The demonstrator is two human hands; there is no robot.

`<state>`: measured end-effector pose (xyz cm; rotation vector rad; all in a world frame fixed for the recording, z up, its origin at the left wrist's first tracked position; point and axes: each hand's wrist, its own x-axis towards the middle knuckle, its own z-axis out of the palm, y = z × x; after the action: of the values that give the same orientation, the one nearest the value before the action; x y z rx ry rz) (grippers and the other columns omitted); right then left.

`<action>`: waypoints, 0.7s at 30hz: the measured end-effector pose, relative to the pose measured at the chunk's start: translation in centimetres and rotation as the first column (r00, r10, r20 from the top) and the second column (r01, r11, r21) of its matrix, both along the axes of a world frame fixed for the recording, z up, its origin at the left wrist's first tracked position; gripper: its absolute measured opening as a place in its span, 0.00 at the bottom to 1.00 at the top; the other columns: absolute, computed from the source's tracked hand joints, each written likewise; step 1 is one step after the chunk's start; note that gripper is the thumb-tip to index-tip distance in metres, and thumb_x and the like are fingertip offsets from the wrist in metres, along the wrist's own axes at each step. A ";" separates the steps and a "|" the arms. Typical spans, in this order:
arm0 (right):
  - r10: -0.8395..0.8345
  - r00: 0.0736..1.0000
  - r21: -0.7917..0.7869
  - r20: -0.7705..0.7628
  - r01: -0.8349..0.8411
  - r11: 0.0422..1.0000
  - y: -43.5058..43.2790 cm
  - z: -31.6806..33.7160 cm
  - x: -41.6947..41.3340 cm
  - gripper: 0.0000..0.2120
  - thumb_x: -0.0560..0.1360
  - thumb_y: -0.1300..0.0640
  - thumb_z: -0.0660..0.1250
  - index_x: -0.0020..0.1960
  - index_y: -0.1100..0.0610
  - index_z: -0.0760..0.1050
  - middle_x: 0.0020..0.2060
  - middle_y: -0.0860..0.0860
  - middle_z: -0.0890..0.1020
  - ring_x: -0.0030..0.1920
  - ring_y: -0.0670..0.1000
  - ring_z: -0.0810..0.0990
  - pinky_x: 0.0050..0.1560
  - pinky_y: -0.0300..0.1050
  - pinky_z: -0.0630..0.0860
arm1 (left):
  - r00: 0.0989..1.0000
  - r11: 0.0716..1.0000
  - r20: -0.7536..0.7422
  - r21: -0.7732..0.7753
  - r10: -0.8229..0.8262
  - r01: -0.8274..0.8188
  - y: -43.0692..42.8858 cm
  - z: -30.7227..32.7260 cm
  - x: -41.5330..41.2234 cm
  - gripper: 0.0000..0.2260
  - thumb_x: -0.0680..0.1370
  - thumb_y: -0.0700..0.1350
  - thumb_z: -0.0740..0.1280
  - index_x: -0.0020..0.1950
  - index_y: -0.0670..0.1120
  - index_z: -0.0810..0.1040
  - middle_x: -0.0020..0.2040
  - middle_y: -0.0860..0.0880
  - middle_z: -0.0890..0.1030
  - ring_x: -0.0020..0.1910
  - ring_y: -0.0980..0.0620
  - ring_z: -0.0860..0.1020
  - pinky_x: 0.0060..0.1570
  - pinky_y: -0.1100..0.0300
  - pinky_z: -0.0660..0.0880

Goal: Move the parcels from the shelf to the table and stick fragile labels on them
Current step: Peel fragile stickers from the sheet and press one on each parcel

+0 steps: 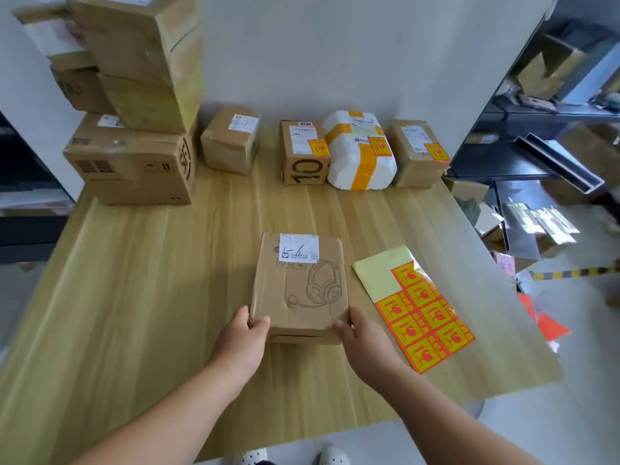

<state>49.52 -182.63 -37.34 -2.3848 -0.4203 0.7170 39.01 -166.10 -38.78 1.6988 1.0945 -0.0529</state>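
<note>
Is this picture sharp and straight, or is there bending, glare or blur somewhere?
Head view: wide-angle distortion splays the edges of the light wooden table and tilts the dark metal shelf; glare whitens the top corner of the yellow sheet of orange fragile labels; the brown cardboard headphone box is sharp.

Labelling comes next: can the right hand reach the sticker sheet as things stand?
Likely yes: sticker sheet lies beside the right hand, nothing between, once it releases the headset box.
</note>
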 end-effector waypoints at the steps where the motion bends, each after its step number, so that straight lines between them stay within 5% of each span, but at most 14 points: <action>1: 0.014 1.000 -0.006 -0.001 -0.014 1.000 -0.3 -0.2 0.1 0.07 0.82 0.53 0.57 0.55 0.53 0.71 0.43 0.48 0.79 0.44 0.51 0.78 0.42 0.46 0.72 | 1.000 1.000 -0.007 -0.005 0.010 -0.010 -0.3 -0.4 -0.1 0.13 0.80 0.49 0.59 0.63 0.51 0.73 0.52 0.53 0.80 0.47 0.53 0.76 0.47 0.57 0.73; 4: 0.057 0.998 -0.023 -0.009 -0.057 0.998 -1.1 -1.0 0.3 0.08 0.82 0.52 0.57 0.56 0.53 0.71 0.43 0.46 0.79 0.43 0.50 0.78 0.40 0.46 0.74 | 0.999 1.000 -0.043 0.001 0.026 -0.026 -1.2 -1.2 -0.2 0.09 0.80 0.49 0.59 0.57 0.52 0.74 0.50 0.52 0.80 0.48 0.51 0.77 0.52 0.53 0.73; 12: 0.150 0.987 -0.013 -0.051 -0.151 0.988 -2.9 -2.6 0.9 0.15 0.81 0.50 0.58 0.66 0.51 0.70 0.54 0.49 0.82 0.52 0.53 0.80 0.50 0.48 0.76 | 0.981 0.997 -0.179 0.038 0.079 -0.074 -3.0 -2.3 0.1 0.15 0.80 0.47 0.59 0.66 0.45 0.69 0.61 0.47 0.76 0.55 0.46 0.75 0.56 0.53 0.71; 16: 0.158 0.986 -0.026 -0.058 -0.160 0.987 -4.7 -2.5 2.1 0.23 0.81 0.47 0.58 0.74 0.52 0.63 0.66 0.52 0.76 0.64 0.54 0.76 0.62 0.48 0.73 | 0.942 0.927 -0.322 0.373 0.092 0.037 -4.5 -0.3 1.8 0.29 0.78 0.50 0.64 0.76 0.46 0.57 0.71 0.44 0.67 0.68 0.41 0.68 0.64 0.47 0.68; 21: 0.044 0.997 -0.049 0.057 -0.041 0.998 -8.7 -1.6 6.6 0.20 0.81 0.48 0.60 0.70 0.54 0.69 0.65 0.52 0.77 0.64 0.55 0.75 0.61 0.47 0.72 | 0.978 0.720 -0.024 0.673 -0.206 0.168 -9.8 3.4 6.4 0.29 0.75 0.45 0.67 0.74 0.43 0.63 0.73 0.44 0.66 0.72 0.44 0.61 0.69 0.49 0.57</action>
<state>56.08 -191.30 -38.94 -2.4528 -0.4843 0.6854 45.39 -175.93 -35.43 2.4505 0.9474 0.2995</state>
